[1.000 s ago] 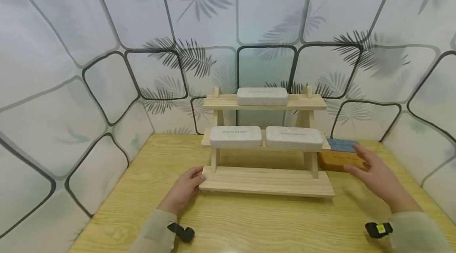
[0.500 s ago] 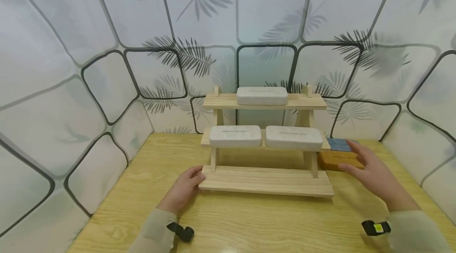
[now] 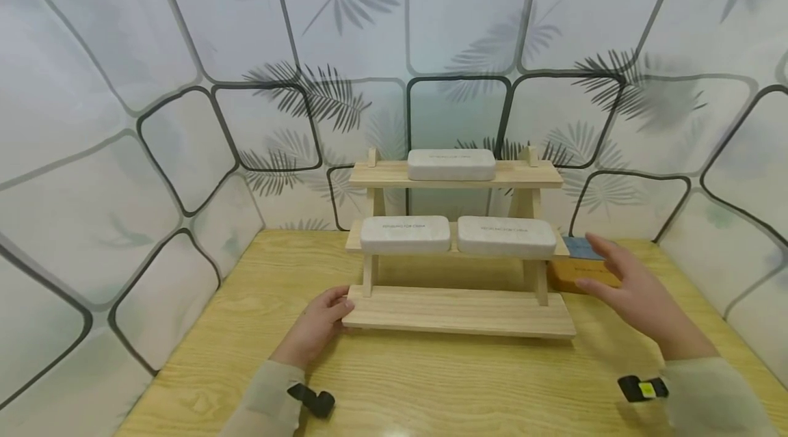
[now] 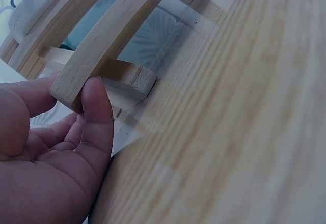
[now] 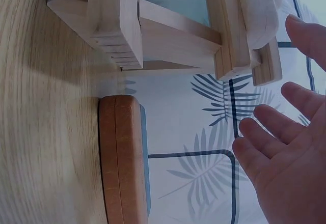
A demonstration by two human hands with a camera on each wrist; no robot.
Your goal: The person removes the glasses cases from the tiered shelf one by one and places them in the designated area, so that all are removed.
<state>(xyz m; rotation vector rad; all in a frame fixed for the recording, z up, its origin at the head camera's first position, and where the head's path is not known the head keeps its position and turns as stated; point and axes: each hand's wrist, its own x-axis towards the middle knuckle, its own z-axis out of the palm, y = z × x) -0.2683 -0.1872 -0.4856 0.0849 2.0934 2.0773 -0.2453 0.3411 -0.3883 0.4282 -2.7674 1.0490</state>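
A three-tier wooden display stand [image 3: 458,310] stands on the table. My left hand [image 3: 315,324] grips the left end of its lowest shelf; the left wrist view shows thumb and finger pinching the board end [image 4: 76,84]. My right hand [image 3: 643,300] is held in the air right of the stand, thumb and fingers spread, holding nothing. It partly hides an orange-brown oblong case [image 3: 585,273] and a blue case [image 3: 579,247] behind it. In the right wrist view, the brown case [image 5: 119,158] lies on the table, apart from the fingers [image 5: 270,127].
One white rounded case [image 3: 451,165] sits on the top shelf. Two more, a left white case [image 3: 405,235] and a right white case [image 3: 506,237], lie side by side on the middle shelf. Patterned curtain [image 3: 468,115] encloses the wooden table [image 3: 431,382] at the back and sides.
My right hand has drifted a little to the left, closer to the stand, still spread. My left hand keeps its grip on the lowest shelf, and the cases stay in place.
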